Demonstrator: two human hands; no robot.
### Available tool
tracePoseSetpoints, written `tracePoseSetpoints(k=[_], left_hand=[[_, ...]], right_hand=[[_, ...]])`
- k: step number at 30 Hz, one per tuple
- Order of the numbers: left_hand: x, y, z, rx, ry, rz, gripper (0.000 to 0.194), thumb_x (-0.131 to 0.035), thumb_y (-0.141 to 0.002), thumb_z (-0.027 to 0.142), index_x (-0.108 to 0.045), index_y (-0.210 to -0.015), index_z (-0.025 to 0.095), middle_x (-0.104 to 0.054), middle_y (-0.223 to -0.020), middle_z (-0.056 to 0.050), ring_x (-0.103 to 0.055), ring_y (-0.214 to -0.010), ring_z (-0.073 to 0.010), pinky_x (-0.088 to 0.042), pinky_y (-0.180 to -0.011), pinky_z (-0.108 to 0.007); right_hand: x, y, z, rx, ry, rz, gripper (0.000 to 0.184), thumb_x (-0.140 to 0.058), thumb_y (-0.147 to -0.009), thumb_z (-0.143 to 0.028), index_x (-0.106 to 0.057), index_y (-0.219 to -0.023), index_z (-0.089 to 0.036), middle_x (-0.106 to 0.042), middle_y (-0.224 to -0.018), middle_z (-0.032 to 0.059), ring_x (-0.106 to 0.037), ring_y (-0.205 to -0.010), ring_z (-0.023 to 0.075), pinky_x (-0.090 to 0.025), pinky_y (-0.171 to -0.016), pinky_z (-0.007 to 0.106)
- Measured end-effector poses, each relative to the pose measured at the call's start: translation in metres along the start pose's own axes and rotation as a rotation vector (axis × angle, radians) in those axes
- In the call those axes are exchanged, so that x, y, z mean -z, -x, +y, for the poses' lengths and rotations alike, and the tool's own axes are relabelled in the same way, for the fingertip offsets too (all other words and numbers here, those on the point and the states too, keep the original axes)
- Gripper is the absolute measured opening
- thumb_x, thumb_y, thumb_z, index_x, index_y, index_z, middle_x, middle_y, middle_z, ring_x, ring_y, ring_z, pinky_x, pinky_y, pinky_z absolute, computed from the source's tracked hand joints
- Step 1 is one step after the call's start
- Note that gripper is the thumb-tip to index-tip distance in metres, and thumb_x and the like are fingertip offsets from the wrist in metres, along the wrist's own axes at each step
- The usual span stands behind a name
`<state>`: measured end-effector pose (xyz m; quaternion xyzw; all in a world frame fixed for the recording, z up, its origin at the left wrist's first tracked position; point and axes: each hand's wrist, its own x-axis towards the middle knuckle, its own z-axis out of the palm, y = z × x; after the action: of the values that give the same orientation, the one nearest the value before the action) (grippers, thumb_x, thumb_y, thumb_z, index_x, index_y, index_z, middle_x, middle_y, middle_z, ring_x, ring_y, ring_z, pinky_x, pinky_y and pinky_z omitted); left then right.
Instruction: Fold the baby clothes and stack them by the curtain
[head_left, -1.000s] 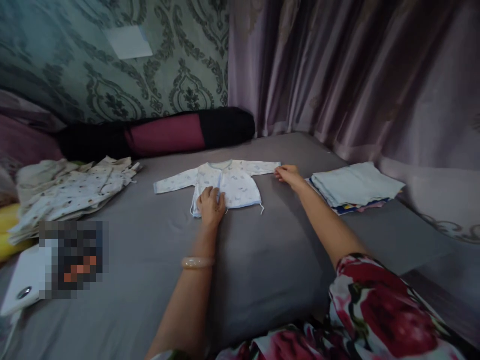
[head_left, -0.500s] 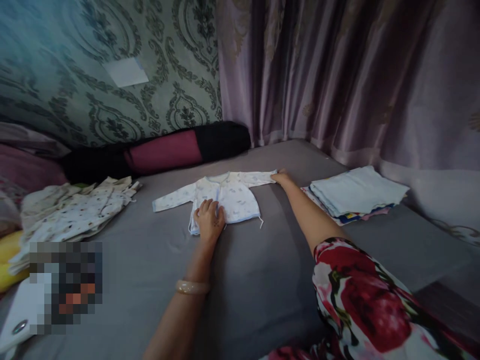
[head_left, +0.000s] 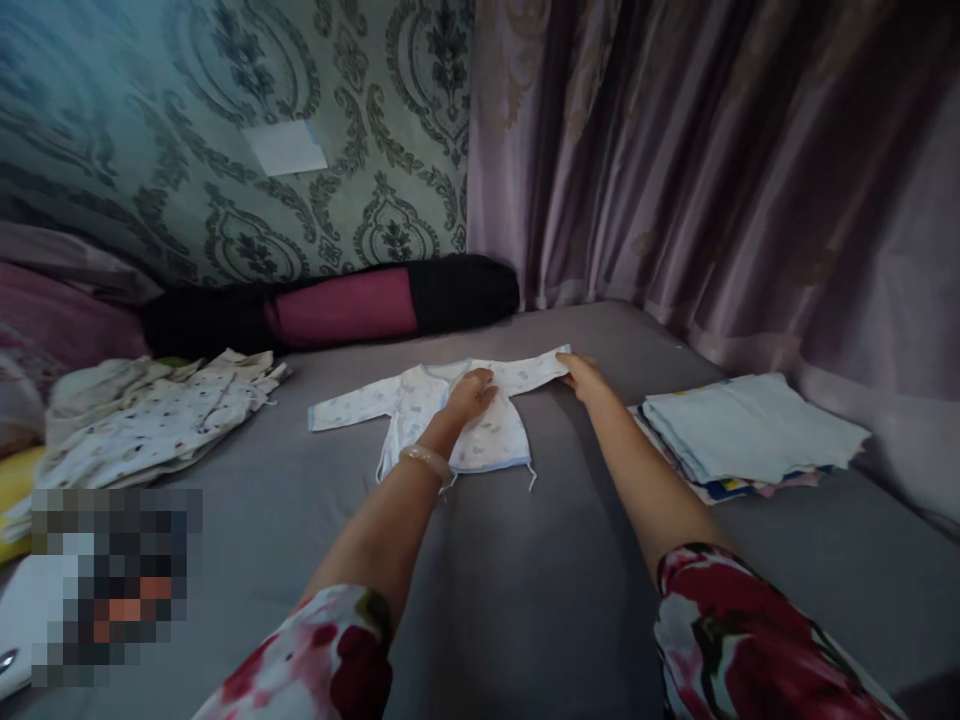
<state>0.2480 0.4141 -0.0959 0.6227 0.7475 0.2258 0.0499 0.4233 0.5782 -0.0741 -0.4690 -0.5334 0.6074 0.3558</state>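
Note:
A small white baby shirt (head_left: 420,405) with blue trim lies spread flat on the grey bed sheet (head_left: 525,580), sleeves out to both sides. My left hand (head_left: 469,392) rests flat on the shirt's chest near the right shoulder, fingers stretched out. A pale bangle (head_left: 426,458) sits on that wrist. My right hand (head_left: 581,374) touches the end of the shirt's right sleeve; its fingers look pinched on the cuff.
A stack of folded cloths (head_left: 742,435) lies at the right. A heap of unfolded printed baby clothes (head_left: 150,420) lies at the left. A black and maroon bolster (head_left: 337,305) runs along the wall, and curtains (head_left: 712,180) hang behind.
My left hand has slid up from the shirt's bottom hem to its chest. My right hand has stayed at the sleeve end. The view has shifted slightly.

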Motion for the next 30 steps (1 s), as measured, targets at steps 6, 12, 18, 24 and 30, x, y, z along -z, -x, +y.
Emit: tracePoseSetpoints(k=[6, 12, 18, 24, 30], left_hand=[[-0.005, -0.011, -0.01, 0.004, -0.034, -0.075, 0.045, -0.051, -0.09, 0.04, -0.055, -0.128, 0.017, -0.054, -0.138, -0.012, -0.046, -0.131, -0.0262, -0.035, -0.111, -0.039], [0.0, -0.011, 0.0, 0.136, -0.06, -0.207, 0.07, -0.041, -0.089, 0.062, -0.035, -0.146, 0.023, -0.031, -0.156, -0.012, -0.026, -0.142, -0.0339, -0.023, -0.114, -0.048], [0.005, -0.02, 0.001, 0.16, -0.075, -0.259, 0.08, -0.047, -0.081, 0.07, -0.032, -0.147, 0.026, -0.025, -0.157, -0.015, -0.022, -0.143, -0.0391, -0.025, -0.11, -0.054], [0.013, -0.029, 0.001, 0.149, -0.124, -0.31, 0.08, -0.053, -0.077, 0.07, -0.038, -0.143, 0.028, -0.03, -0.153, -0.016, -0.026, -0.14, -0.0425, -0.026, -0.108, -0.056], [0.016, -0.033, 0.001, 0.161, -0.135, -0.302, 0.073, -0.06, -0.074, 0.064, -0.047, -0.135, 0.024, -0.036, -0.147, -0.016, -0.031, -0.136, -0.0403, -0.029, -0.107, -0.052]], right_hand=[[-0.01, 0.002, -0.006, -0.097, -0.172, -0.087, 0.027, -0.04, -0.089, -0.018, -0.06, -0.107, -0.016, -0.074, -0.092, 0.0093, -0.069, -0.089, 0.0225, -0.057, -0.082, 0.045], [-0.016, 0.007, -0.012, -0.1, -0.292, -0.096, 0.025, -0.032, -0.097, -0.023, -0.055, -0.106, -0.019, -0.073, -0.095, 0.009, -0.068, -0.093, 0.0213, -0.055, -0.086, 0.048], [-0.034, 0.011, -0.026, -0.094, -0.322, -0.081, 0.018, -0.037, -0.097, -0.021, -0.055, -0.098, -0.019, -0.072, -0.084, 0.0055, -0.07, -0.081, 0.0191, -0.057, -0.081, 0.046], [-0.069, 0.033, -0.034, -0.153, -0.438, -0.182, 0.02, -0.037, -0.097, -0.019, -0.056, -0.09, -0.018, -0.07, -0.074, 0.0035, -0.068, -0.075, 0.0169, -0.057, -0.078, 0.04], [-0.088, 0.044, -0.03, -0.228, -0.448, -0.207, 0.021, -0.036, -0.096, -0.018, -0.057, -0.094, -0.019, -0.069, -0.072, 0.0021, -0.069, -0.074, 0.0183, -0.058, -0.076, 0.04]])
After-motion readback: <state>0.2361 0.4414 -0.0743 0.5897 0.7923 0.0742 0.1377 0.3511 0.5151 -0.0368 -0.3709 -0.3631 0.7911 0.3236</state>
